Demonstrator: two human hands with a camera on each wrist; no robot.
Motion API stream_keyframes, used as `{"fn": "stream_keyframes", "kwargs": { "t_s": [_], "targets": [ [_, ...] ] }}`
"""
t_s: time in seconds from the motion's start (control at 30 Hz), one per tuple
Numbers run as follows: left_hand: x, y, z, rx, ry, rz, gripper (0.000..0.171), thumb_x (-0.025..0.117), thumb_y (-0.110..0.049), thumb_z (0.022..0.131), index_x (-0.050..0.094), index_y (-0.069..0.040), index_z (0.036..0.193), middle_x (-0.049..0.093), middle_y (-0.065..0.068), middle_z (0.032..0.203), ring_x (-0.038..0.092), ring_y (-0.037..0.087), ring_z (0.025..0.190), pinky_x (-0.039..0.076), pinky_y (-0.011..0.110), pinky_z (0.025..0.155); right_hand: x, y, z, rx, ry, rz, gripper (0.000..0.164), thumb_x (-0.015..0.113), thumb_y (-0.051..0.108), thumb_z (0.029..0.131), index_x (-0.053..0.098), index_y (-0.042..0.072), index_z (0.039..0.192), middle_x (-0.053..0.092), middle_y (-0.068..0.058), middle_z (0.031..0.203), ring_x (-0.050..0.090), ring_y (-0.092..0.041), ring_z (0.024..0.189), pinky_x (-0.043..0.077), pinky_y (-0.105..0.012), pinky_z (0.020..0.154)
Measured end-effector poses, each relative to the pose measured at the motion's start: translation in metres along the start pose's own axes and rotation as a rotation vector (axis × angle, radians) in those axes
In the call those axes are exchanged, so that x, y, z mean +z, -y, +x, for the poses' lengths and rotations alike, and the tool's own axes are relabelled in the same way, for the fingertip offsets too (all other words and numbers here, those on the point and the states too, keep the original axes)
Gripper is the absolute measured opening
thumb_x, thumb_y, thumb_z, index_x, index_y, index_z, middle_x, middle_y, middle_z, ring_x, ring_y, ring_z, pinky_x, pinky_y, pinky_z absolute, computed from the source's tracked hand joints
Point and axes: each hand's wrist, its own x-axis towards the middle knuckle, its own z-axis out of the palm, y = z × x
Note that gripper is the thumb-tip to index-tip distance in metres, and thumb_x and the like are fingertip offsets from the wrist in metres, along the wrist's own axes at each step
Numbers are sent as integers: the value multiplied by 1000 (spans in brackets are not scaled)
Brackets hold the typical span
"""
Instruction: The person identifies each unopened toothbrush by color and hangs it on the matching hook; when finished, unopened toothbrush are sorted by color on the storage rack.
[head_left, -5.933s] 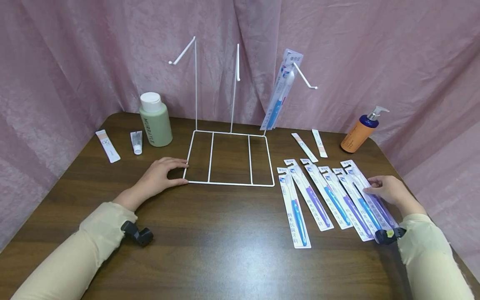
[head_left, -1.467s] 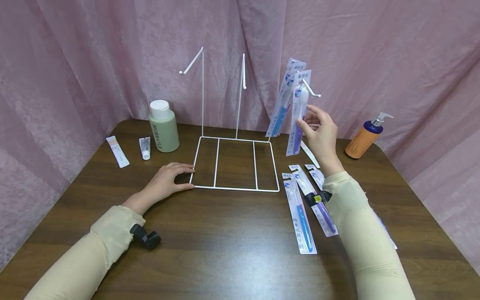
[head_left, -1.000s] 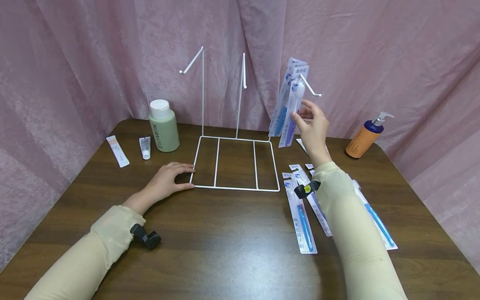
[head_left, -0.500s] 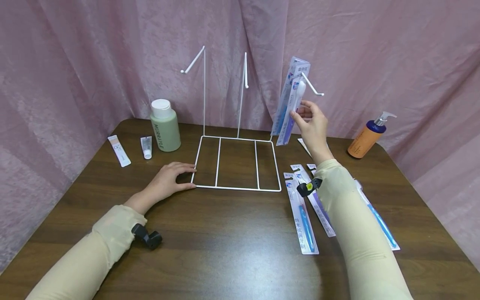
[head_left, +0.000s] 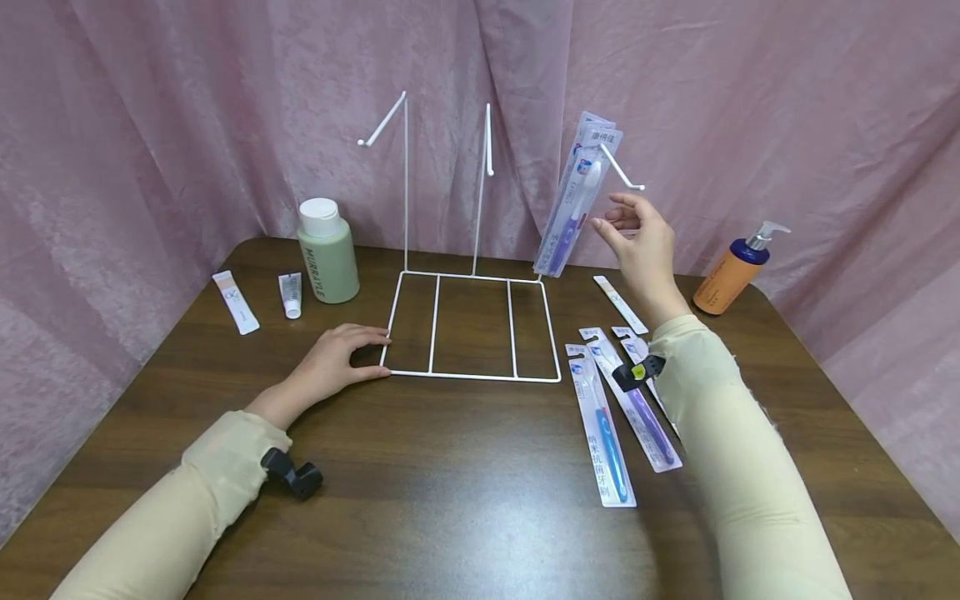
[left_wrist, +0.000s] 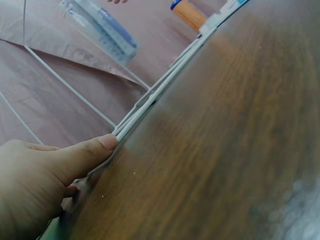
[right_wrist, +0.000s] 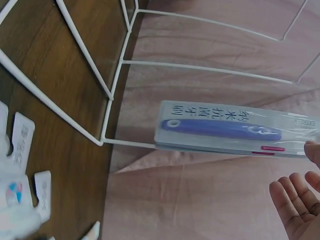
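A white wire display rack [head_left: 474, 377] with three upright hooks stands on the table. My left hand [head_left: 330, 360] rests at its front left corner, thumb and fingertips spread along the frame. In the left wrist view the thumb [left_wrist: 90, 152] lies straight against the wire. Several packaged toothbrushes hang on the right hook; the front packaged toothbrush [head_left: 576, 204] has a purple handle, also seen in the right wrist view. My right hand [head_left: 645, 242] is just right of it, fingers loosely bent and holding nothing, with the thumb [right_wrist: 313, 150] overlapping the pack's edge in its wrist view.
On the table at right lie packaged toothbrushes [head_left: 603, 442], partly hidden by the right arm, and a slim white packet [head_left: 619, 304]. An orange pump bottle [head_left: 727, 279] stands at back right. At left are a green bottle [head_left: 330, 260], a small tube [head_left: 290, 296] and another packet [head_left: 236, 302].
The purple packaged toothbrush went from the table onto the right hook and now hangs against the others. My right hand has let go and moved slightly right. The left hand stays at the rack.
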Motion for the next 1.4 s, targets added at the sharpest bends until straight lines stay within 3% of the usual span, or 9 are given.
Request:
{"fn": "stream_keyframes", "kwargs": {
  "t_s": [0.57,0.83,1.13,1.23,1.4],
  "targets": [
    [-2,0,-1,19,-7,-7,51,79,-33,77,66,-8,120,61,11,133,50,34,126,32,58,107,-66,12,-17,-126,115,-195,43,69,23,89,58,9,128,68,-16,105,46,20,74,40,-2,71],
    [-3,0,1,2,14,-4,52,78,-34,78,66,-8,121,60,11,135,48,34,128,30,58,108,-93,3,-32,-157,175,-251,44,70,17,88,58,5,129,67,-17,103,45,24,72,38,1,69],
    [-2,-1,1,-7,16,-2,52,78,-34,78,65,-7,121,60,12,134,48,35,128,30,58,108,-115,-9,-42,-150,202,-286,45,72,19,87,59,10,129,67,-16,103,47,23,74,37,0,70],
    [-2,-1,2,-3,14,1,52,78,-34,78,66,-7,121,60,12,134,48,35,128,31,58,108,-123,-14,-48,-150,214,-297,43,72,19,86,60,10,127,67,-12,99,48,23,74,38,-1,69],
    [-2,-2,2,-2,12,0,51,78,-34,79,66,-7,121,59,12,135,48,35,128,31,59,108,-134,-24,-60,-144,232,-328,40,73,17,85,62,8,123,59,22,85,47,22,72,37,0,65]
  ]
}}
